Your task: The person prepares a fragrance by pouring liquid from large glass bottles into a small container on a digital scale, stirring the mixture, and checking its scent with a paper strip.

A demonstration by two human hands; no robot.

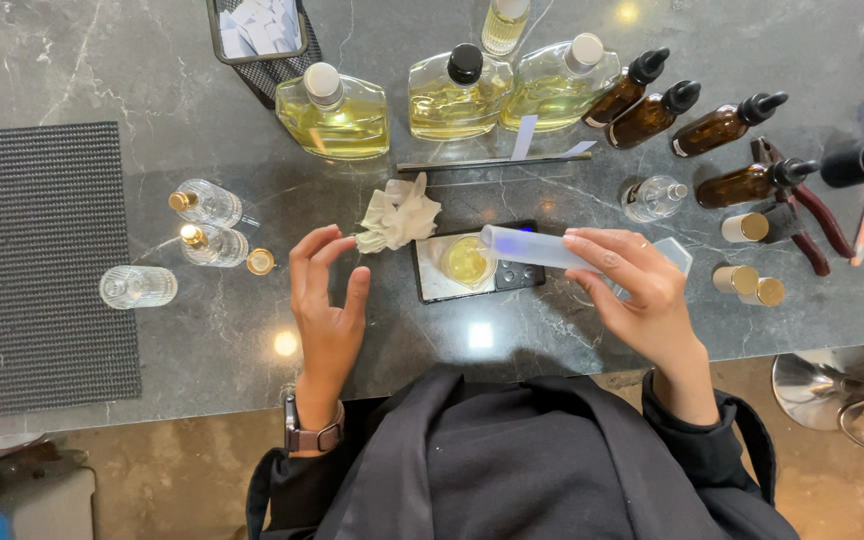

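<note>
My right hand (634,285) grips a frosted plastic tube (532,247), held level with its open end over a small glass beaker (468,262) of yellow liquid. The beaker stands on a small black digital scale (432,285). My left hand (325,292) rests on the dark marble counter (202,340) to the left of the scale, fingers apart and holding nothing. A crumpled white tissue (400,213) lies just beyond its fingertips.
Three large bottles of yellow liquid (335,112) and several amber dropper bottles (652,113) line the back. Small clear bottles (214,243) and a gold cap (261,262) lie at left beside a black mat (32,260). Gold caps (745,228) and red pliers (812,215) sit at right.
</note>
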